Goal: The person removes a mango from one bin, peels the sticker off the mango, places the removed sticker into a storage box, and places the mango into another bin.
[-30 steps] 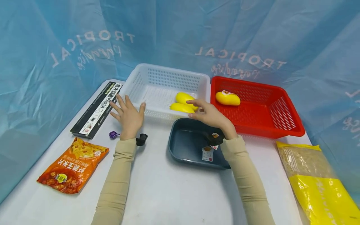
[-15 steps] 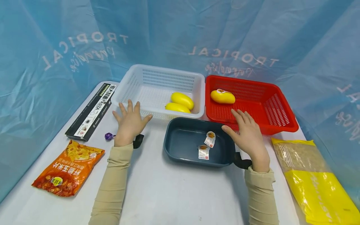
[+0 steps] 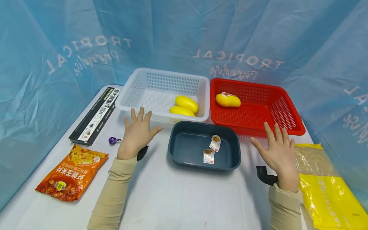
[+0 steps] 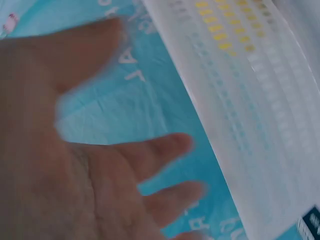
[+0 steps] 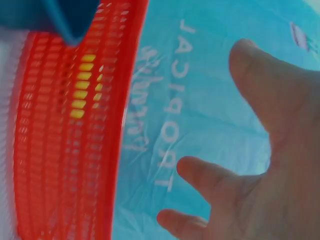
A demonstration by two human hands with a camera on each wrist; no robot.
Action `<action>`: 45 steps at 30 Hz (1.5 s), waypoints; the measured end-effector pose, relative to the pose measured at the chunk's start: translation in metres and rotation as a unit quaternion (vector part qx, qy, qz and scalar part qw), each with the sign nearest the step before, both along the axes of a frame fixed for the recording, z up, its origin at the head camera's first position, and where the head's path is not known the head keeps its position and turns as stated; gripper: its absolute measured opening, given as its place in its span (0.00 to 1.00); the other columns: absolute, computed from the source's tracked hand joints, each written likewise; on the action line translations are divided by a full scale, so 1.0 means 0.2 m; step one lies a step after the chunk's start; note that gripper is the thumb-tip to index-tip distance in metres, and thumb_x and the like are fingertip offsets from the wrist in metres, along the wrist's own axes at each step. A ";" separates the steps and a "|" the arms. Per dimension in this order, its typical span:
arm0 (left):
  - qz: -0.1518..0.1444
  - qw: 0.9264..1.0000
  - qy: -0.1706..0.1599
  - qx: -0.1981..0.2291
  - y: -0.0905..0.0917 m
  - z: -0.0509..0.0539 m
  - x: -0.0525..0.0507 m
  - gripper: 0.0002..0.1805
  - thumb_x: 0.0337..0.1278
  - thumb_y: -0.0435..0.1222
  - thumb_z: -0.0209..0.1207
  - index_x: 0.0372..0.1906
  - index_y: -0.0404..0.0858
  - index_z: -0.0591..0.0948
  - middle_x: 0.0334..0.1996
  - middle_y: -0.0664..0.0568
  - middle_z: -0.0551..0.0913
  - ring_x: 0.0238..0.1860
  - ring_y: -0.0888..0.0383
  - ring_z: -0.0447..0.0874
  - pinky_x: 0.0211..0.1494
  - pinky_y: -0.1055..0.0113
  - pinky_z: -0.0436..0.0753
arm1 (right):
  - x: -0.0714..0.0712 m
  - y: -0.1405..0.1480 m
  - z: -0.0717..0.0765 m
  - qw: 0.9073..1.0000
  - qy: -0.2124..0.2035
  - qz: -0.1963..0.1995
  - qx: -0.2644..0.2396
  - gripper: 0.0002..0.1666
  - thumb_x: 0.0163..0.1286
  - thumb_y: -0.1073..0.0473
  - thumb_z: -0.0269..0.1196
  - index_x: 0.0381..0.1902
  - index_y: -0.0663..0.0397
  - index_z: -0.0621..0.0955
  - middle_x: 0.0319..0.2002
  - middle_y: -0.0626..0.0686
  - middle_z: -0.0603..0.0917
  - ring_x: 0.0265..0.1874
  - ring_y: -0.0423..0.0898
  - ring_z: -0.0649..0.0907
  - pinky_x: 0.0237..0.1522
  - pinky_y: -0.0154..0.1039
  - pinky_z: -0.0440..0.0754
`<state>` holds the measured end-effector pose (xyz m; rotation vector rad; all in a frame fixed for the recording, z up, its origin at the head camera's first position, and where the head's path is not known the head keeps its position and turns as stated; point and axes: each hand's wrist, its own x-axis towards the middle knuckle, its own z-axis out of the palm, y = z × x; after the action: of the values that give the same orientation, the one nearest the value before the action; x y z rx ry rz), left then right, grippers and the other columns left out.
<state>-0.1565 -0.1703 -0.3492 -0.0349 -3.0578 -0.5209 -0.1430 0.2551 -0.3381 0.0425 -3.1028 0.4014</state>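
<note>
The left hand (image 3: 136, 134), fingers spread and holding nothing, is in front of the white basket (image 3: 161, 115); the left wrist view shows that hand (image 4: 100, 150) beside the basket wall (image 4: 225, 145). Over the table right of the dark blue tray (image 3: 187, 150), the right hand (image 3: 279, 156) is spread and holds nothing. It is near the red basket (image 3: 258, 110); in the right wrist view the hand (image 5: 265, 145) is apart from the red wall (image 5: 107, 150). Two yellow mangoes (image 3: 187, 103) lie in the white basket, one mango (image 3: 227, 100) in the red. Two labels (image 3: 208, 156) lie in the tray.
At the left are a black pasta box (image 3: 95, 116), a purple lollipop (image 3: 113, 140) and an orange snack bag (image 3: 72, 172). A yellow pasta bag (image 3: 330, 198) lies at the right. Blue curtain (image 3: 172, 35) hangs behind the baskets.
The right hand has moved from the white basket's front edge, over the tray, to the right, and its fingers have spread. The left hand has shifted slightly right and nearer the body.
</note>
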 end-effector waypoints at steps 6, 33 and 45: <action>0.024 0.995 0.072 -0.062 0.00 -0.03 0.03 0.47 0.55 0.69 0.49 0.76 0.50 0.58 0.76 0.34 0.45 0.74 0.27 0.31 0.66 0.23 0.36 | 0.02 0.07 -0.04 0.999 -0.033 -0.029 0.010 0.57 0.65 0.23 0.41 0.78 0.48 0.37 0.75 0.71 0.34 0.71 0.76 0.36 0.63 0.79 0.35; -0.015 0.999 0.001 -0.028 -0.02 -0.09 -0.06 0.46 0.59 0.67 0.47 0.77 0.49 0.53 0.77 0.35 0.41 0.74 0.26 0.30 0.65 0.22 0.35 | -0.12 0.11 -0.19 0.998 0.014 -0.040 -0.039 0.51 0.70 0.27 0.37 0.78 0.53 0.44 0.76 0.69 0.39 0.73 0.72 0.38 0.63 0.80 0.36; -0.099 0.994 0.053 -0.001 0.09 -0.09 -0.07 0.39 0.63 0.56 0.55 0.71 0.37 0.65 0.73 0.34 0.59 0.76 0.33 0.45 0.74 0.34 0.47 | -0.19 0.11 -0.27 0.978 0.089 -0.157 -0.108 0.47 0.75 0.35 0.37 0.77 0.61 0.45 0.77 0.65 0.38 0.77 0.61 0.35 0.69 0.73 0.36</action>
<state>-0.1701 -0.1524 -0.3669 -0.3574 -2.9669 -0.5066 -0.1804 0.2762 -0.3918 -0.3873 -2.8040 0.6739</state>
